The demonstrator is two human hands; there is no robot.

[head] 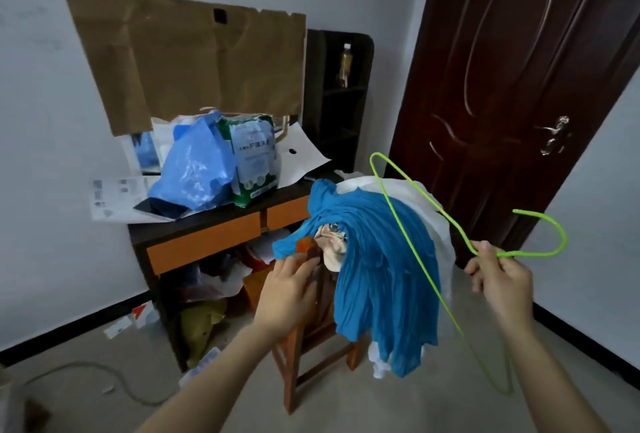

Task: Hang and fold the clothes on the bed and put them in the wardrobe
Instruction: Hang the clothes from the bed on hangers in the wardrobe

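You've got the green wire hanger up in your right hand, fingers pinched round its neck just below the hook, the triangle tilted across in front of the blue garment. That garment is a bright blue, heavily creased thing, draped over the back of the wooden chair, hanging down in long folds, with a pale printed patch showing near its top. A white garment lies under it, peeking out on the right and below. Your left hand reaches in with fingers nearly straight, tips touching the chair's top corner at the blue edge, gripping nothing. Behind stands the cluttered bench with orange drawers.
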